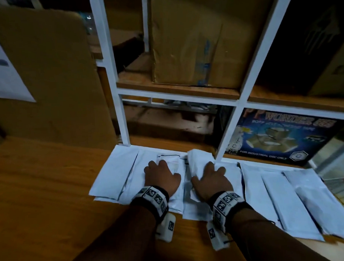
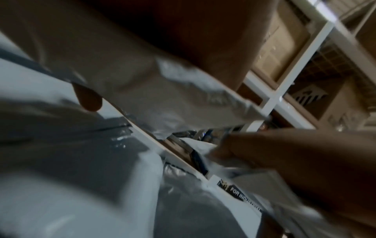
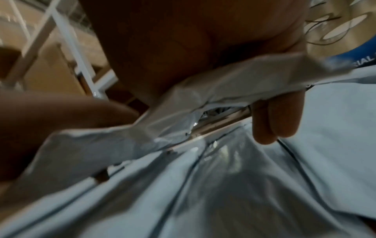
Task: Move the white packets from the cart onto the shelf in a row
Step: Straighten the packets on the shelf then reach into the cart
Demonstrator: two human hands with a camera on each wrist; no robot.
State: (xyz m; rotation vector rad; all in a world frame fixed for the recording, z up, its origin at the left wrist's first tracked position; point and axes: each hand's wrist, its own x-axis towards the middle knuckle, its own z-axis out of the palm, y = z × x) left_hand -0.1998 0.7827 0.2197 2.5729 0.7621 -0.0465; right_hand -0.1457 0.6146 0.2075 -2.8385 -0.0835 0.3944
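Note:
Several white packets (image 1: 282, 196) lie side by side in a row on the wooden shelf board (image 1: 42, 183). My left hand (image 1: 161, 174) is on a crumpled white packet (image 1: 168, 161) in the middle of the row. In the left wrist view that packet (image 2: 162, 90) sits under the palm with a fingertip (image 2: 89, 99) curled beneath its edge. Just to the right, my right hand (image 1: 209, 177) grips another white packet (image 1: 198, 157) whose far end is lifted. In the right wrist view its fingers (image 3: 272, 119) wrap under the packet (image 3: 223, 80). The cart is mostly out of view.
White shelf uprights (image 1: 226, 136) stand just behind the row. A blue printed box (image 1: 284, 138) fills the bay at the right and a cardboard box (image 1: 193, 41) sits on the shelf above. A large cardboard sheet (image 1: 48, 76) leans at the left. Wire mesh (image 1: 343, 188) shows at the far right.

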